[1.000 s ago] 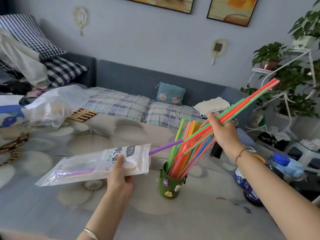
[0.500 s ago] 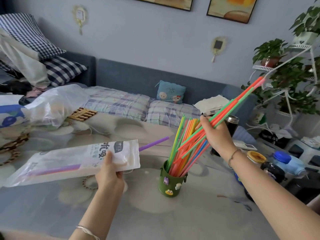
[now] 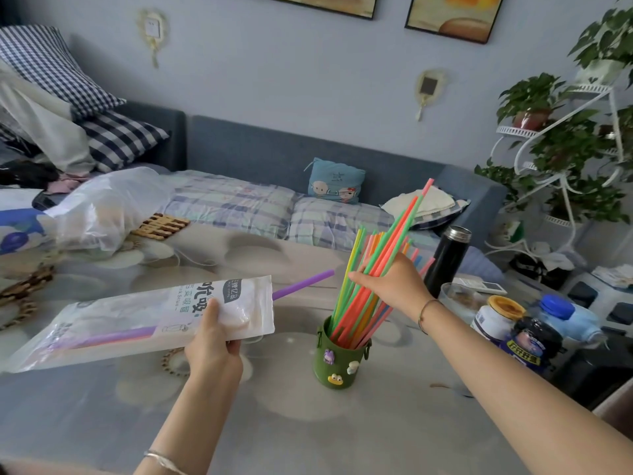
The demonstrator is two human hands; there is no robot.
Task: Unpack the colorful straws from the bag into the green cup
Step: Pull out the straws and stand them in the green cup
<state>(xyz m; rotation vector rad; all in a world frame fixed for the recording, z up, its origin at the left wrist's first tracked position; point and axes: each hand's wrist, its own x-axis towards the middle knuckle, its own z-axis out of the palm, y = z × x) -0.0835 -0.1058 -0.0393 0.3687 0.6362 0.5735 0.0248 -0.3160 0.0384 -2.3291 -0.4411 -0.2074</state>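
Now straws [image 3: 383, 255] between right-hand fingers [image 3: 359, 279], ends inside green cup [image 3: 339, 363].

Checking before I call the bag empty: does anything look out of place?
Yes. One purple straw sticks out of the bag held by the left hand, not in the green cup. The right hand grips a bundle there.
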